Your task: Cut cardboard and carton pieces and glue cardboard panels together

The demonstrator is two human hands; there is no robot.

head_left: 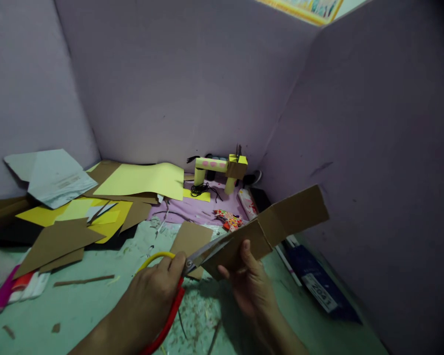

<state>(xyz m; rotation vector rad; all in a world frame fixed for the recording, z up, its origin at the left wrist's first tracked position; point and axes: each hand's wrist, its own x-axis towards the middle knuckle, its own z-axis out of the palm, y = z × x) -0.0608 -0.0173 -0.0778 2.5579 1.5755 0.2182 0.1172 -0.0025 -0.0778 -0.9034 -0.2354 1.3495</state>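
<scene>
From my remote post I am viewing a green tabletop (126, 288), with lilac walls (181, 84) enclosing it at the left, back and right. Reading the view as a clock face, a pale yellow sheet (144, 180) is lying at nine o'clock, and loose cardboard pieces (61, 241) are overlapping between eight and nine. A yellow model (213, 164) with pink spots is standing near the centre; a blue pouch (320, 286) labelled 2041 is lying at four. A flat cardboard piece (190, 239) is resting at seven, partly behind the scissors (188, 265). The left hand (153, 291) is clasping these scissors, their blades pointing toward two and meeting the near end of a creased cardboard strip (277, 224). The right hand (253, 286) is gripping that strip, its thumb pressing the near face; the strip is extending beyond the thumb toward two.
</scene>
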